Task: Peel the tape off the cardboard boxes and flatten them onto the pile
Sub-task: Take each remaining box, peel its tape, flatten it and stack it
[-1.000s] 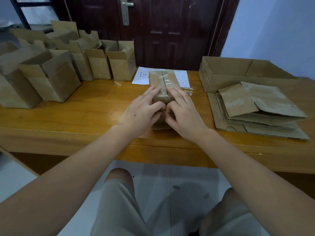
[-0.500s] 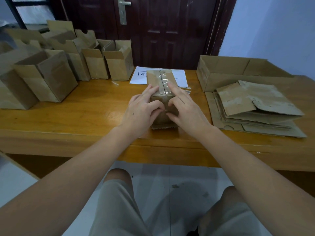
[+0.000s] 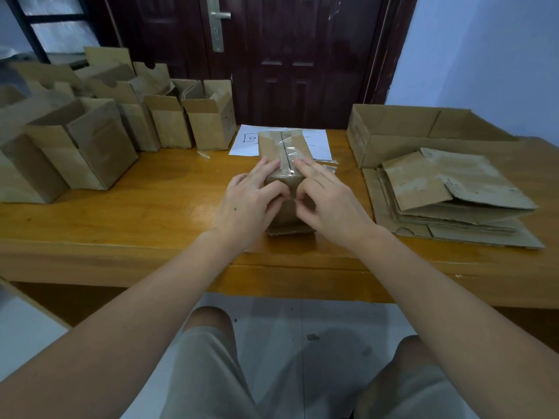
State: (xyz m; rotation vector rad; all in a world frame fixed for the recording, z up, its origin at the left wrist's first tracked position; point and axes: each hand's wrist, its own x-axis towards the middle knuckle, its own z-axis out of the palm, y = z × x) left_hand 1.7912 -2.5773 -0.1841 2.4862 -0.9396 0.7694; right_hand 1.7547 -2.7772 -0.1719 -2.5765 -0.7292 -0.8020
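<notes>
a small taped box [image 3: 282, 152] stands on the wooden tabletop [image 3: 151, 207], right at the middle near the person's edge, and everything else is best placed from it. clear tape [image 3: 287, 149] runs along the seam on its top and down over its near end. the left hand [image 3: 248, 204] sits on the box's near left corner, fingers laid over the top and thumb bent onto the near face. the right hand [image 3: 329, 204] mirrors it on the near right corner, index finger stretched along the top beside the seam, the other fingers curled against the near face. so each grip is closed around the box's near end; whether any fingertip has a tape edge pinched cannot be told. the thumbs nearly meet at the centre of the near face. a cardboard flap [image 3: 290, 229] sticks out under the box toward the person.

behind the box, partly hidden by it, lies a white sheet of paper [image 3: 246, 143] with a mark on it.

left of the box stand several open boxes [image 3: 127, 125] with their flaps up, crowded together in a group; what shows of their insides is bare cardboard.

right of the box lies the pile of flattened cardboard [image 3: 453, 201], sheets stacked unevenly, the top ones slightly lifted. just behind the pile stands a wide shallow open carton [image 3: 393, 143]; no contents show over its near wall.

beyond the tabletop is a dark door [image 3: 290, 55].
</notes>
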